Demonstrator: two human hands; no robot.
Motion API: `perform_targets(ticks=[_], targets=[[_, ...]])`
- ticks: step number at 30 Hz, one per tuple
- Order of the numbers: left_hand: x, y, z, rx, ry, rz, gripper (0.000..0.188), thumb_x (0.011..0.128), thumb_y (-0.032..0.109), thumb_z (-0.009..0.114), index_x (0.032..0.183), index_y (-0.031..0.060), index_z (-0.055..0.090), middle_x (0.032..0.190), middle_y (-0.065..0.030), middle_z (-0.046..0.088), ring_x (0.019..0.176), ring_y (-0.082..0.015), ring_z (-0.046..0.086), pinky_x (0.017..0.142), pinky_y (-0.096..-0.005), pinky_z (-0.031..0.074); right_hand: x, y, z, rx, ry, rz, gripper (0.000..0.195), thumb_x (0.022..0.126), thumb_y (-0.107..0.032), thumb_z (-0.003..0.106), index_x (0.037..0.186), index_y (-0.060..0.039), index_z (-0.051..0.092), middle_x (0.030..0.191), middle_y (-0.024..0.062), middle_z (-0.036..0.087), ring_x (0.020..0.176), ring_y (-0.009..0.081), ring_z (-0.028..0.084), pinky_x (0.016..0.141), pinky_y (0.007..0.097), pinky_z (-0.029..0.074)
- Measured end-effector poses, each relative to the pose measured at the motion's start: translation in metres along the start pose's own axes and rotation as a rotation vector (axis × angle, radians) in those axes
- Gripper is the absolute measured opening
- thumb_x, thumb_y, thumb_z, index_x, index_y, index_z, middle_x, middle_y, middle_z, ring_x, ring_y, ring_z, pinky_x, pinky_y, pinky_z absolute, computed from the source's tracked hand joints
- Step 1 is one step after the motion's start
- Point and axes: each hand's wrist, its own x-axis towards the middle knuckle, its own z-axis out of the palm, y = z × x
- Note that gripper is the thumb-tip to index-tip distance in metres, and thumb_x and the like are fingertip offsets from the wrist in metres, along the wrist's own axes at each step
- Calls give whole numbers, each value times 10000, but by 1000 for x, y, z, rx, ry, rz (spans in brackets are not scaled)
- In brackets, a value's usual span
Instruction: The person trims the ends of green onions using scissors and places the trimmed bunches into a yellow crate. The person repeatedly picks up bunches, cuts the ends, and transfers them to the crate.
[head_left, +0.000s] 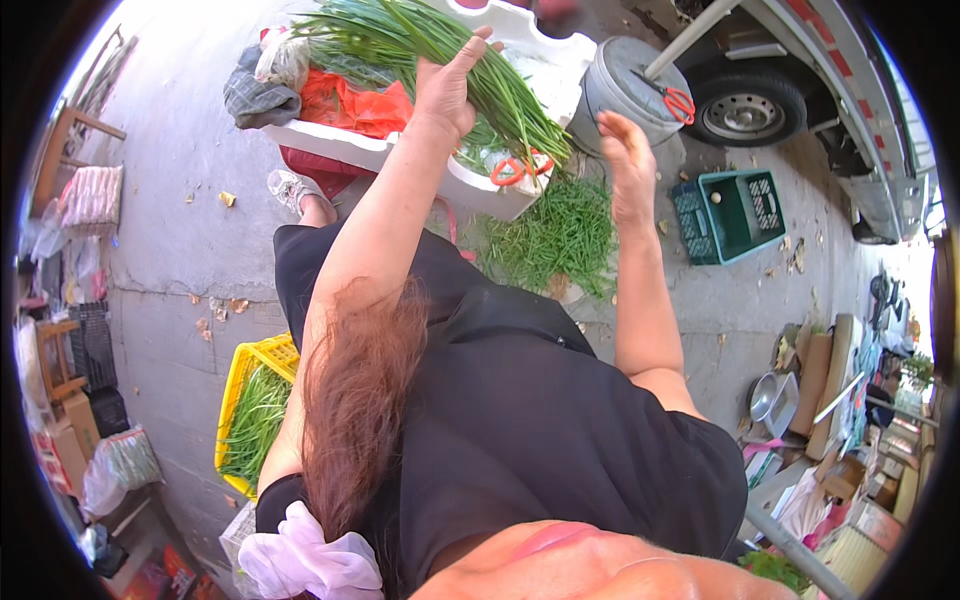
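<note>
My left hand (446, 94) grips a thick bunch of long green leafy stalks, perhaps garlic chives (499, 94), over a white foam box (480, 184). My right hand (628, 161) is raised to the right of the bunch's cut ends, fingers apart, holding nothing. Orange-handled scissors (510, 171) lie at the box's near right corner, partly behind the stalk ends. More stalks (337, 49) and a red plastic bag (349, 105) rest in the box. Red-handled scissors (677, 103) lie on a grey lidded bucket (600, 94). Green trimmings (559, 232) are heaped on the ground below.
A green plastic crate (731, 251) stands on the concrete at right, near a parked vehicle's wheel (744, 112). At my left side a yellow crate (229, 420) holds more greens. Cardboard, metal bowls (765, 396) and wrapped goods line both sides. Grey cloth (259, 94) hangs over the box's left end.
</note>
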Motion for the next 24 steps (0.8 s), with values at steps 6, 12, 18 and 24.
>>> perform_targets(ticks=[6,12,18,24], targets=[[-17,8,8,-199,-80,-247,324,883,197,562,1180,74,533,1031,-74,625,944,-231,604,811,-433,509,10,-29,51,-766,-234,-100,860,591,-355,798,1255,56,439,1105,213,589,1031,307,572,887,358,436],[-13,25,-7,-172,-196,-390,306,877,199,558,1150,62,575,1129,-125,608,1090,-297,555,954,-506,424,38,-13,41,-136,-652,298,455,687,-148,720,1081,33,581,894,85,641,774,125,580,706,271,466],[-2,58,-9,-35,35,-81,360,825,-11,589,1162,79,499,994,-113,633,920,-257,623,774,-447,533,63,50,44,-104,-360,356,290,817,-257,569,962,-10,617,865,116,651,814,172,609,746,310,484],[13,94,-25,-24,85,41,385,830,1,577,1184,98,462,975,-101,624,864,-234,618,759,-411,524,40,37,91,-1413,-700,43,393,688,-409,740,840,-56,658,847,173,672,820,321,660,719,414,524]])
